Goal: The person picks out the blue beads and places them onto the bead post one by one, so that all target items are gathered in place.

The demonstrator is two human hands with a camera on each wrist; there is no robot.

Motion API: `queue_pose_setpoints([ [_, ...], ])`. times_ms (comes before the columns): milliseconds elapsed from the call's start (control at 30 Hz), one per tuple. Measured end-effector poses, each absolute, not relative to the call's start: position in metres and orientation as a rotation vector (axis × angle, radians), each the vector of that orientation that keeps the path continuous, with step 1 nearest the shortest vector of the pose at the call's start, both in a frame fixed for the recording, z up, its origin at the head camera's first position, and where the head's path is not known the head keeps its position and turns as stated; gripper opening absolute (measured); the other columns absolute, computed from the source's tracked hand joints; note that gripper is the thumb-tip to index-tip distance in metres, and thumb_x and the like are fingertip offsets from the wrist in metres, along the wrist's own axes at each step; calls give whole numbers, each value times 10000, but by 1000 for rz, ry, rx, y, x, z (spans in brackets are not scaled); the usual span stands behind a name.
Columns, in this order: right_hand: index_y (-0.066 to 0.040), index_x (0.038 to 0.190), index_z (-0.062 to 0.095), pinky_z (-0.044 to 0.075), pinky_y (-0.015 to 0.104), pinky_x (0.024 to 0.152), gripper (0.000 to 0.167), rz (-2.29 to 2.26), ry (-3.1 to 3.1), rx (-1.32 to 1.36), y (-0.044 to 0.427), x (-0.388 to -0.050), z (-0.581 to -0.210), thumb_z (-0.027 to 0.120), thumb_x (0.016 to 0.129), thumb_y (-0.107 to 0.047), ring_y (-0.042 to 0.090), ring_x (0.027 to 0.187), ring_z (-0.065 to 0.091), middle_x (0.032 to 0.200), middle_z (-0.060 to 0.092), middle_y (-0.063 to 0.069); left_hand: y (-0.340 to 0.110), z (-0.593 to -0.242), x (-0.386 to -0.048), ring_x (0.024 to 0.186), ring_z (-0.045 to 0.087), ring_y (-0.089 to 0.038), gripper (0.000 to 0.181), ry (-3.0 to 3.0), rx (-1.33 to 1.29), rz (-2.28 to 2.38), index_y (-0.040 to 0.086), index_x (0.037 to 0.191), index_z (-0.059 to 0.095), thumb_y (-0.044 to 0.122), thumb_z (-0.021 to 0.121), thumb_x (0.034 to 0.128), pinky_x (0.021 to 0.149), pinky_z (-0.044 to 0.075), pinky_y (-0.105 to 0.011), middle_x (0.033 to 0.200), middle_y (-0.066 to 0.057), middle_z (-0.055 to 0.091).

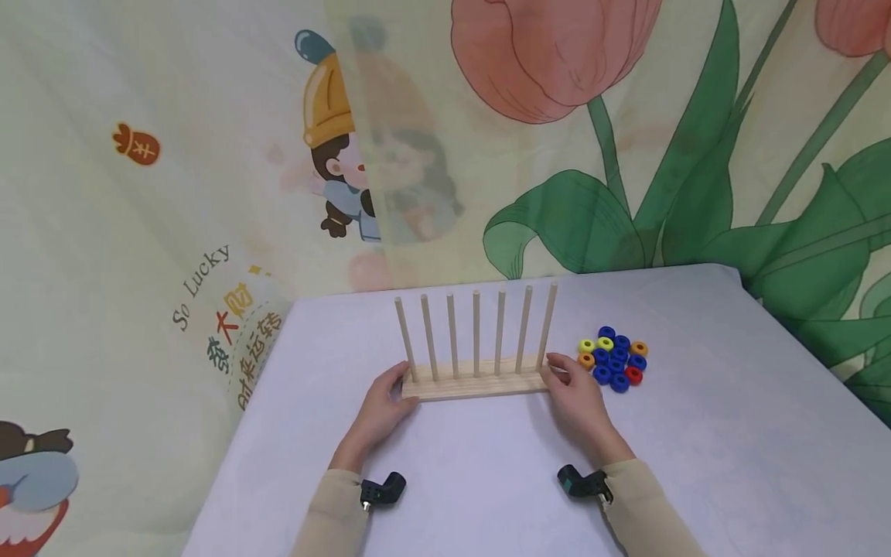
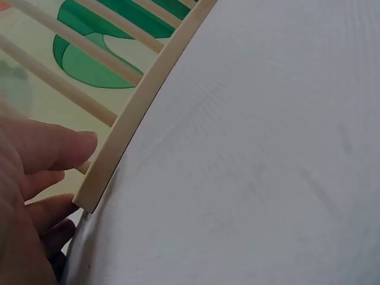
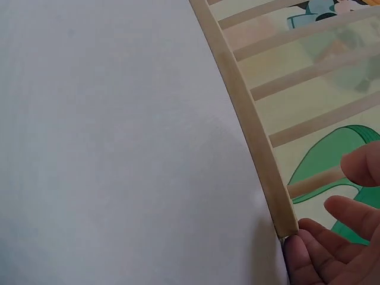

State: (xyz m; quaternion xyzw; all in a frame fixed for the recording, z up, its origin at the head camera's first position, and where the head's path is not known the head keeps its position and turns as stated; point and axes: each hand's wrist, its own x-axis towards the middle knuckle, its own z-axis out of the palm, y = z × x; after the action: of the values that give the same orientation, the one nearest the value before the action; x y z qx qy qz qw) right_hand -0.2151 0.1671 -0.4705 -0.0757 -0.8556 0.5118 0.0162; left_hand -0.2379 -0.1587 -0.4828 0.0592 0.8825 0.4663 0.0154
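Note:
A pale wooden rack (image 1: 476,385) with several upright pegs stands on the white-covered table; the pegs carry nothing. At the rack's left end, the left hand (image 1: 381,406) grips the base, thumb toward the front. The right hand (image 1: 579,402) holds the opposite end beside the last peg. In the left wrist view, fingertips of the left hand (image 2: 32,178) touch the end of the base (image 2: 130,113). The right wrist view has fingers of the right hand (image 3: 347,243) against the corner of the base (image 3: 249,119), the thumb near a peg.
Just right of the right hand lies a cluster of small rings: several blue (image 1: 602,375), plus yellow (image 1: 605,343), orange (image 1: 639,349) and one red (image 1: 633,375). A printed curtain (image 1: 418,263) hangs behind the table (image 1: 473,480).

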Motion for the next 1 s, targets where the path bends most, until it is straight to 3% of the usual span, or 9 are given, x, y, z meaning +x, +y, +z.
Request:
queue_pose_setpoints([
  [133,-96,1346,558,545,371,863,390,1485,-2609,-281,171,-212,-473,534,1000,-272,273,1068,594,1347,575,118,-159,-487,-235,1433,287,-374,648,2857,190,1366,24,1456,424,114,686,870,1167,229,-536,1507,-188,401],
  [233,-100,1272,623,498,303,756,328,1367,-2538,-327,179,-209,-469,563,981,-239,233,955,574,1231,637,100,-158,-488,-234,1422,307,-380,631,2910,191,1356,27,1446,443,119,691,873,1157,245,-547,1491,-192,422],
  [433,-77,1260,643,394,324,668,330,1103,-2524,-466,200,-202,-464,587,958,-198,251,860,510,1053,604,120,-155,-488,-232,1412,330,-372,614,2930,190,1357,30,1438,455,117,696,880,1154,259,-541,1472,-183,451],
  [500,-51,1265,633,402,367,685,343,1050,-2550,-480,206,-201,-465,584,948,-174,286,884,512,1080,586,154,-154,-489,-231,1417,327,-362,615,2929,172,1345,33,1440,452,122,697,883,1159,256,-530,1475,-175,450],
  [600,-2,1259,623,475,503,826,357,1018,-2571,-481,214,-199,-464,592,933,-145,395,1042,549,1191,579,234,-153,-488,-231,1416,329,-363,610,2932,176,1335,22,1435,454,113,696,883,1159,257,-525,1472,-174,455],
  [733,32,1268,609,392,601,1025,370,1014,-2598,-517,218,-200,-463,591,934,-128,477,1247,466,1289,544,287,-152,-488,-231,1409,341,-362,591,2943,190,1339,1,1410,480,109,704,874,1159,263,-518,1465,-168,466],
  [1000,37,1287,598,389,584,1052,379,998,-2603,-539,220,-201,-465,606,932,-96,466,1273,454,1319,535,283,-153,-488,-231,1417,332,-354,559,2959,228,1320,-31,1373,516,119,705,869,1163,256,-515,1478,-155,459],
])
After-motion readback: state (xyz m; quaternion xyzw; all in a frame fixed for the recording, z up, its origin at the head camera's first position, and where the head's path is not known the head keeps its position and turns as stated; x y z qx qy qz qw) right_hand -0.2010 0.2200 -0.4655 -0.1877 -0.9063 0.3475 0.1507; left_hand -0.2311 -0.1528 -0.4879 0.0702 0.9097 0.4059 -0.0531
